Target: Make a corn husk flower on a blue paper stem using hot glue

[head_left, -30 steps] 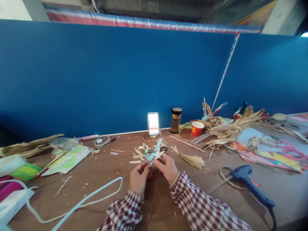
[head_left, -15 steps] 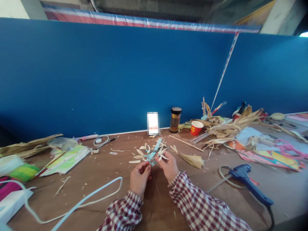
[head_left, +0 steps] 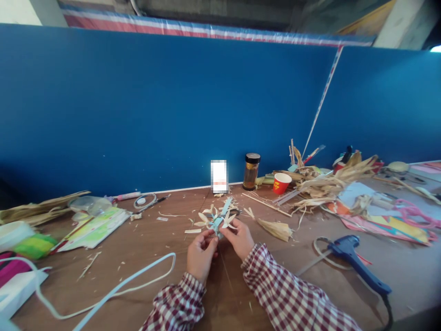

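Left hand (head_left: 200,255) has its grip pinched on the husk-flower piece (head_left: 216,224), lower centre of frame; right hand (head_left: 241,239) pinches it too. Looks like fiddly positioning, so next move probably needs steadiness.

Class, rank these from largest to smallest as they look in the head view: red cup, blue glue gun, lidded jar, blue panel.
1. Blue panel
2. Blue glue gun, though it lies nearer the camera
3. Lidded jar
4. Red cup
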